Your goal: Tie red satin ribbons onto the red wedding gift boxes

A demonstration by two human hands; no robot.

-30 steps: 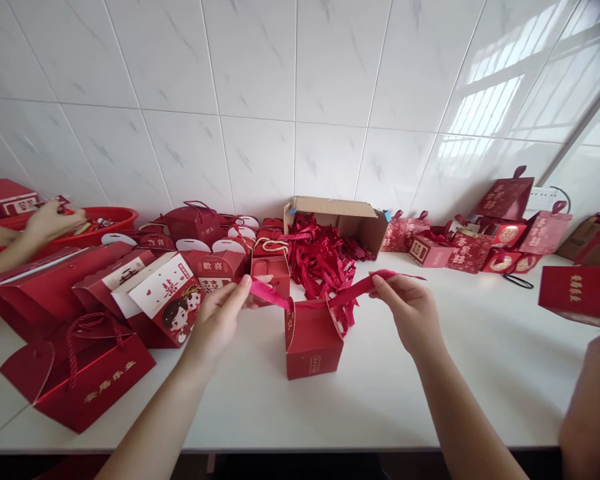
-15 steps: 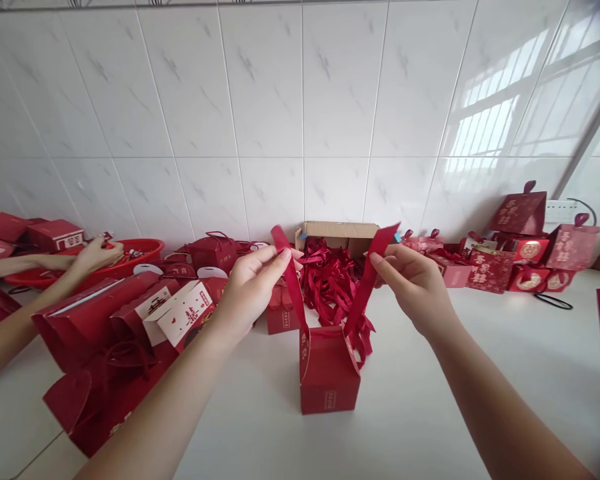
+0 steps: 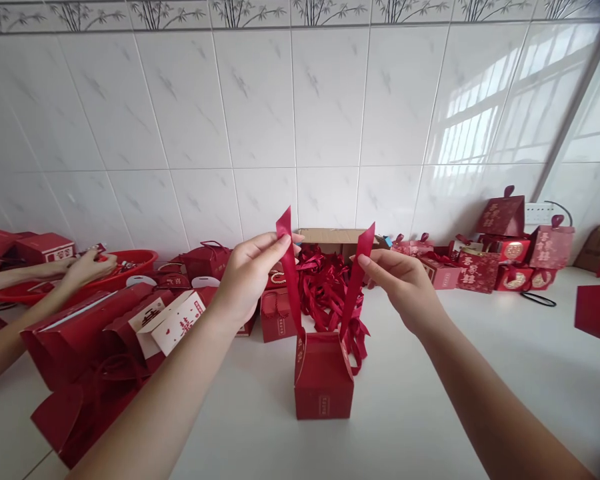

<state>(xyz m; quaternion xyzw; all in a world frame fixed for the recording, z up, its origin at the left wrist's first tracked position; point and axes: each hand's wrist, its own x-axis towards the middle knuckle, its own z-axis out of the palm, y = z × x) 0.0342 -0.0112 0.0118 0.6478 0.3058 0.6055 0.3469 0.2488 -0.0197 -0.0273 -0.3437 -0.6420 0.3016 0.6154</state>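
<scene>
A small red gift box (image 3: 323,393) stands upright on the white table (image 3: 260,427), with a red ribbon (image 3: 351,297) rising from both sides of its top. My left hand (image 3: 253,273) pinches one ribbon end between thumb and fingers, above and left of the box. The other end is pinched by my right hand (image 3: 400,280), above and right of the box. Both ribbon tips stick up past the fingers. Behind the box, a pile of red ribbons (image 3: 325,283) spills out of a cardboard box (image 3: 337,235).
Red boxes and bags (image 3: 75,333) crowd the left side. Another person's hands (image 3: 87,267) work over a red basin (image 3: 147,257) at the far left. Finished-looking boxes (image 3: 513,250) are stacked at the back right, near a black loop (image 3: 539,299).
The view has tilted up and shifted slightly right. My hands have come a little closer together, and the ribbon ends now stand more upright. Both hands still hold the ribbon.
</scene>
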